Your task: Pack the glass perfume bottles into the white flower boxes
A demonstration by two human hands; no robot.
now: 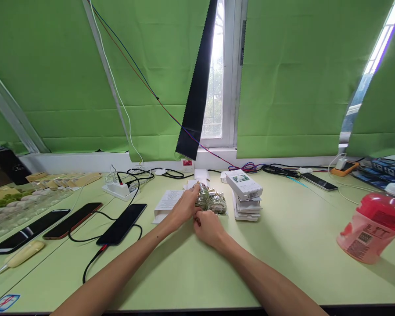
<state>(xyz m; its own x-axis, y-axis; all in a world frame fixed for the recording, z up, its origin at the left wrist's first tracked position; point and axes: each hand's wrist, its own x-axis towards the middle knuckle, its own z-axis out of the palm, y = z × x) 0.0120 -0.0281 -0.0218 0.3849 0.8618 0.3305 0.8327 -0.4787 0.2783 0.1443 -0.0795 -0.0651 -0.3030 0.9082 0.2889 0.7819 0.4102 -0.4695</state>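
Note:
At the middle of the table lies a clear plastic pack (217, 204) holding round, greenish things with shiny metallic tops; their exact kind is too small to tell. My left hand (183, 207) reaches over the left side of the pack, with its fingers closed around it. Just in front, my right hand (210, 229) is curled, thumb and fingers pinching at the pack's near edge. The fingertips are partly hidden. An opened white printed carton (166, 204) lies left of my left hand. A stack of small white boxes (245, 188) stands right of the pack.
Several phones lie on the left, one black phone (122, 224) with a cable attached. A power strip (120, 188) and black cables run along the back. A pink-labelled bottle (370, 228) stands at right, and another phone (319, 181) lies behind it. Egg-tray-like packaging (26, 210) is far left.

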